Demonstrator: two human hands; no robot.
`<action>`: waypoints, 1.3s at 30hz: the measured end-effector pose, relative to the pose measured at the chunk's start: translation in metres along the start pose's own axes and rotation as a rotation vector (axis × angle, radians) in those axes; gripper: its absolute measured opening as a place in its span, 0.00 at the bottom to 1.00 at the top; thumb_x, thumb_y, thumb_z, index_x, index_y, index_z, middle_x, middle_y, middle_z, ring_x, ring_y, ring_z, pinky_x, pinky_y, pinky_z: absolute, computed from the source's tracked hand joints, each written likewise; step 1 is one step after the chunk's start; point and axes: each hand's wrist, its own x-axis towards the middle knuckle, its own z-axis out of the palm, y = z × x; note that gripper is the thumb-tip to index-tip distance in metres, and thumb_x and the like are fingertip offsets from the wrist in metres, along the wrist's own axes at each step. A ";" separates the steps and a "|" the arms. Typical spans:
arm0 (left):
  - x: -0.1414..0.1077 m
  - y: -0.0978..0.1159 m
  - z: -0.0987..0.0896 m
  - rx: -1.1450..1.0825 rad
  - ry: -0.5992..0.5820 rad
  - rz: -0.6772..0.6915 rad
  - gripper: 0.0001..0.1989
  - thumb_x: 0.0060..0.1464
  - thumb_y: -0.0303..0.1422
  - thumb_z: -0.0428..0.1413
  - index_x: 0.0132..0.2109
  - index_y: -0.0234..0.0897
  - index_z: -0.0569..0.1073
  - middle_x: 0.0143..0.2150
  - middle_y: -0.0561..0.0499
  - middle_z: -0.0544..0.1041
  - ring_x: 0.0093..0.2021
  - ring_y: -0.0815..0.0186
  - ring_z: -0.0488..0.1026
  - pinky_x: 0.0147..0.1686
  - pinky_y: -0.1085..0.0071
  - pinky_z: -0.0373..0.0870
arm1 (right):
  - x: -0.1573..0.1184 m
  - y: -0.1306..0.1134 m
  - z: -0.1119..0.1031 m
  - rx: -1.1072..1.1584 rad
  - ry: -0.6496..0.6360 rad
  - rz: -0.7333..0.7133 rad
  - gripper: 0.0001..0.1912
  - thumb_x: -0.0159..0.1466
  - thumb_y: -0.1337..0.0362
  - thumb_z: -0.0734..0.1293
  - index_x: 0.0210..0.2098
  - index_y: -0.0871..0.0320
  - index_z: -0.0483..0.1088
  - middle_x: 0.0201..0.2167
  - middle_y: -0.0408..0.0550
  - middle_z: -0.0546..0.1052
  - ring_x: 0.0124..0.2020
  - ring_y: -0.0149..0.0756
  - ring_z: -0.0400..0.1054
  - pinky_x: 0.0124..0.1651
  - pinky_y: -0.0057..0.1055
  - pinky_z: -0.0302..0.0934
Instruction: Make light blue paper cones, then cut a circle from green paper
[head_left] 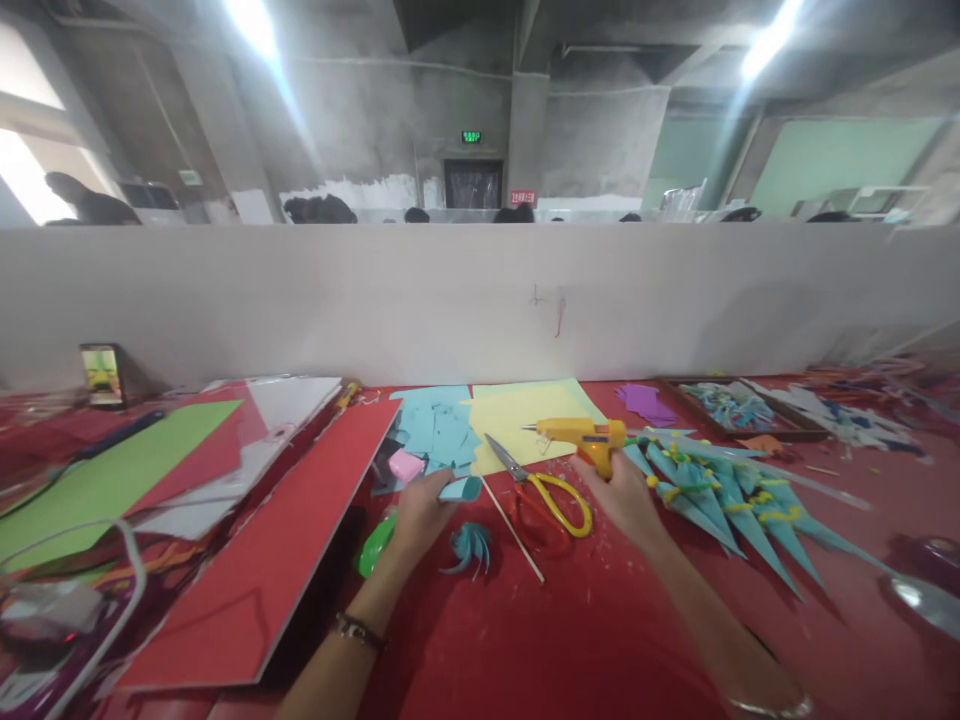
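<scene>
Red tabletop (585, 650) is bearing seemingly finished blue paper cones (739, 508) at frame right; at centre, left hand (421, 512) is pinching blue paper strip (462, 489), apparently unglued, right hand (621, 492) gripping yellow glue gun (581, 432).

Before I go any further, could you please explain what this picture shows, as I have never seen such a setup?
There is no machine here: a person works bare-handed, and the single camera, worn on their head, looks forward and down. The left hand holds a piece of light-blue paper; the right hand grips a yellow glue gun. On the red table lie scissors, a thin stick and a curled blue paper piece. Light-blue cuttings lie beyond the left hand, and pointed blue paper shapes to the right.
</scene>
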 end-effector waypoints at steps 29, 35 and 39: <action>-0.010 -0.002 0.009 0.300 0.296 0.330 0.10 0.50 0.26 0.48 0.24 0.37 0.69 0.19 0.54 0.71 0.21 0.71 0.67 0.22 0.75 0.53 | -0.048 -0.027 0.035 0.037 -0.252 -0.149 0.12 0.50 0.56 0.66 0.28 0.59 0.69 0.23 0.47 0.74 0.25 0.37 0.68 0.27 0.29 0.59; -0.010 0.000 0.006 0.282 0.340 0.382 0.11 0.51 0.25 0.47 0.23 0.36 0.68 0.17 0.55 0.68 0.18 0.72 0.63 0.20 0.76 0.50 | -0.047 -0.026 0.033 0.102 -0.353 -0.118 0.07 0.49 0.62 0.65 0.26 0.59 0.68 0.22 0.45 0.73 0.24 0.34 0.67 0.25 0.26 0.57; -0.010 0.002 0.006 0.234 0.331 0.373 0.11 0.50 0.26 0.48 0.22 0.35 0.67 0.16 0.56 0.66 0.17 0.73 0.61 0.19 0.76 0.49 | -0.045 -0.025 0.032 0.071 -0.393 -0.099 0.07 0.49 0.64 0.63 0.28 0.60 0.68 0.23 0.47 0.73 0.26 0.36 0.67 0.26 0.27 0.57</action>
